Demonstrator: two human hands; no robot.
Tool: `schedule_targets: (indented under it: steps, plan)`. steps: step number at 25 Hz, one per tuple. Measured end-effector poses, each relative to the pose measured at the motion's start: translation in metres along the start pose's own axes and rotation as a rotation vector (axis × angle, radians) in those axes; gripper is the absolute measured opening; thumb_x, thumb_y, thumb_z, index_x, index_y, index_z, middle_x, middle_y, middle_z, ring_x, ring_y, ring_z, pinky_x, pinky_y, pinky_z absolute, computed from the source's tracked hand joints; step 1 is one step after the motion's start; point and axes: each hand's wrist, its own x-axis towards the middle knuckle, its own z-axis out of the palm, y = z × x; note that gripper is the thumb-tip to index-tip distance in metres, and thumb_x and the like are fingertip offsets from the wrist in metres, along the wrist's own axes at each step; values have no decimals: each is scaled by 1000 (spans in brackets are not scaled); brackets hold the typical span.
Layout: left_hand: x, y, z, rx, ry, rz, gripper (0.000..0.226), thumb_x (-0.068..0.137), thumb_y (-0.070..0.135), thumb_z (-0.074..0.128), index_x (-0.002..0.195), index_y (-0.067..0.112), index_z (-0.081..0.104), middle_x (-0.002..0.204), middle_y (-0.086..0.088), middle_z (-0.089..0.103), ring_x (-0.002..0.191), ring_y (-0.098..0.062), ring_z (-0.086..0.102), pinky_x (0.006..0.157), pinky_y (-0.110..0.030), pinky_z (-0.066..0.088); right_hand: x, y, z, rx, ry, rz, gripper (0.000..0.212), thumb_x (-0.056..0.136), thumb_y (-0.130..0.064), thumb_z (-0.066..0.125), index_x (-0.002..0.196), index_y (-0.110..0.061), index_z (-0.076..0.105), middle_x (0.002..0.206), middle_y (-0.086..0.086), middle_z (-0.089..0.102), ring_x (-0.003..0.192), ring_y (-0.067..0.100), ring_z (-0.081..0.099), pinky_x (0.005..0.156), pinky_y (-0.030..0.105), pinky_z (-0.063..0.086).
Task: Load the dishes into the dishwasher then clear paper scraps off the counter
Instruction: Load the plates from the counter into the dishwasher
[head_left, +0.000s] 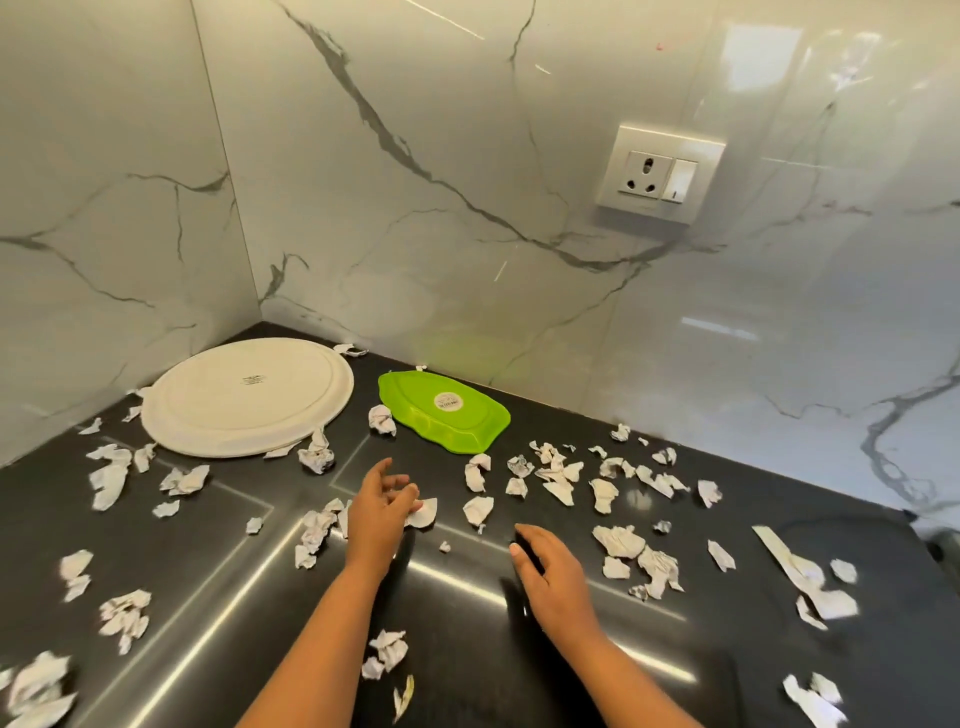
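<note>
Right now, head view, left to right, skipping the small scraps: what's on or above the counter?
white plate → green dish → right hand → wall socket → long paper strip. Left hand left out: it overlaps the green dish sideways.

Two walls meet in a corner: left wall (104, 182) and back wall (467, 156). Both are glossy white marble-look tile with grey veins. One long dark vein runs diagonally down the back wall. A thin vertical tile seam (618, 322) is visible below the outlet.

White outlet plate (661, 174) is mounted on the back wall, right of centre. It has a three-pin socket (644, 175) on its left and a rocker switch (678, 180) on its right.

Small red mark (658, 47) high on the tile. Bright window-like glare (758, 57) at upper right.
</note>
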Motion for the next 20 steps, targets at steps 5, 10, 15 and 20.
schedule_targets:
  steps: [5,10,15,20]
  plan:
    - [55,15,7,-308,-51,-108,51,88,-12,49,137,-5,36,120,-19,49,88,-23,64,63,-19,57,55,5,10,18,-54,2,38,93,-27,53,129,-13,54,133,-1,53,128,12,43,106,19,28]
    - [102,16,11,-645,-144,-210,29,95,-6,38,122,2,44,124,-16,50,78,-20,72,65,-36,60,109,10,15,61,-16,37,44,94,-28,52,136,-15,45,140,0,46,132,15,40,111,29,29]
    - [114,12,-5,-861,-271,-360,32,87,27,56,107,3,52,129,-13,54,97,-40,66,76,-58,54,159,12,23,-96,-9,-30,49,96,-27,47,142,-14,35,149,2,35,138,14,30,109,18,18]
    - [124,9,-5,-856,-355,-403,99,36,30,94,119,0,48,131,-18,53,110,-47,56,76,-61,52,187,17,34,-383,-70,-129,65,90,-52,44,145,-23,28,155,0,19,143,15,15,114,28,18]
